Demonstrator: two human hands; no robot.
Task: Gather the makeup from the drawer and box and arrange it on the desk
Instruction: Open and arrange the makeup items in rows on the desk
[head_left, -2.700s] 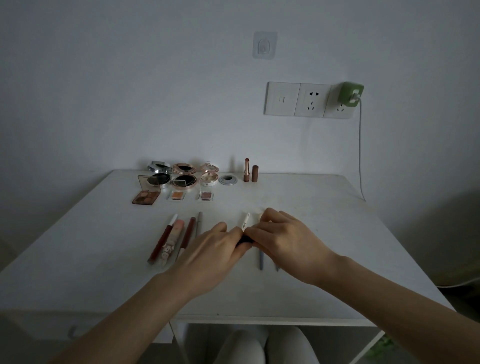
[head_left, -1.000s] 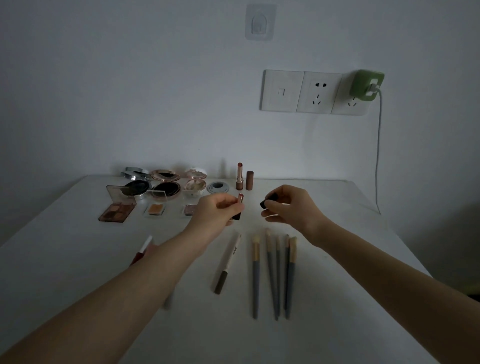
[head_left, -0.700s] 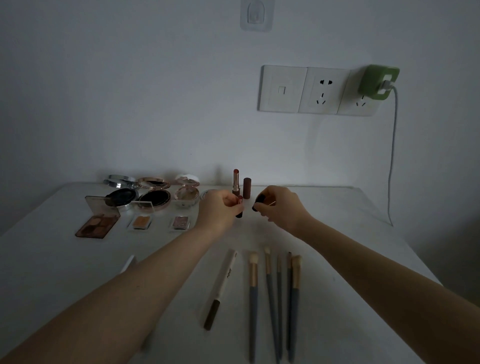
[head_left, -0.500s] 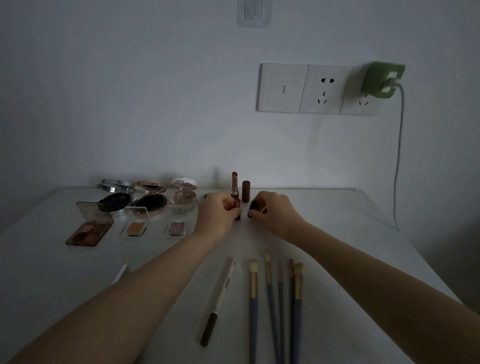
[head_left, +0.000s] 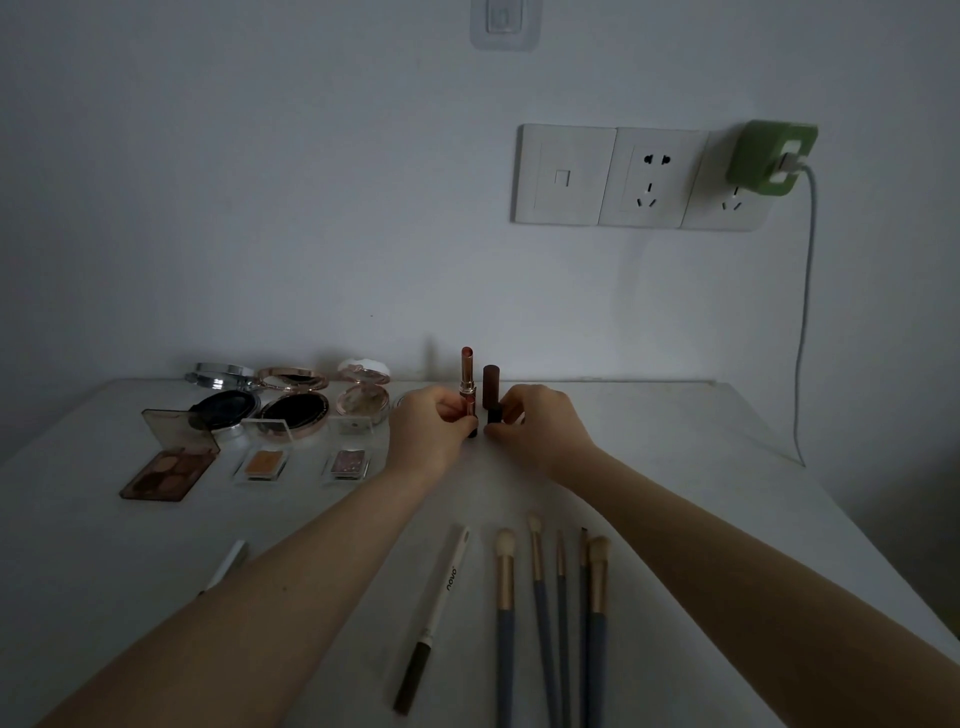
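My left hand (head_left: 431, 434) grips a dark uncapped lipstick (head_left: 471, 415), held upright on the white desk (head_left: 675, 467). Right beside it, my right hand (head_left: 535, 428) pinches the dark lipstick cap (head_left: 493, 415), also upright on the desk. Just behind stand another open lipstick (head_left: 467, 375) and its brown cap (head_left: 490, 385). Several open compacts (head_left: 293, 410) and small eyeshadow pans (head_left: 262, 463) lie at the back left, beside a brown eyeshadow palette (head_left: 169, 467). Several blue-handled brushes (head_left: 550, 613) and a white pencil (head_left: 441, 603) lie near me.
A wall stands right behind the desk, with a socket panel (head_left: 613, 176) and a green charger (head_left: 771, 156) whose cable hangs down the right. Another white pencil tip (head_left: 228, 564) shows beside my left forearm. The desk's right edge runs diagonally at the right.
Both hands have carried the lipstick and its cap from the middle of the desk to the back and lowered them onto the desk in front of the standing lipstick.
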